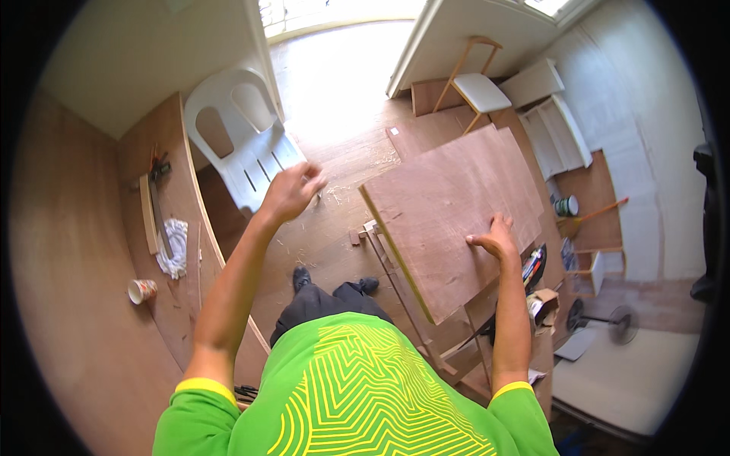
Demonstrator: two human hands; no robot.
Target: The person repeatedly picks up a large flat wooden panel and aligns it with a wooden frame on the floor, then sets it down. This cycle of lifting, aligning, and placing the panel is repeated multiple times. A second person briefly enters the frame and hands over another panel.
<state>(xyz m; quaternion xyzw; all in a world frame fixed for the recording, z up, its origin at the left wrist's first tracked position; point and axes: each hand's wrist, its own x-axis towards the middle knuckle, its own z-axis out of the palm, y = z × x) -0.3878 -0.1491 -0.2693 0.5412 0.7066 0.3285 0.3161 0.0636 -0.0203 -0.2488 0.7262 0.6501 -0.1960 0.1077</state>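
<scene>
My right hand (498, 237) rests on the broad reddish-brown plywood panel (449, 197), with its thumb and fingers apart. The panel lies over a wooden frame (391, 277), and its yellowish edge runs along the side facing me. Raised in front of the white plastic chair (262, 163), my left hand (293, 191) is well apart from the panel. Its fingers look bent but are smeared by motion, so I cannot tell whether they hold anything.
A plywood ledge at left bears a crumpled white cloth (173, 247), a paper cup (142, 291) and a clamp (158, 166). Shavings litter the floor (346, 171). Right of the panel are a wooden chair (480, 91), a paint can (566, 206) and a wheeled roller (604, 323).
</scene>
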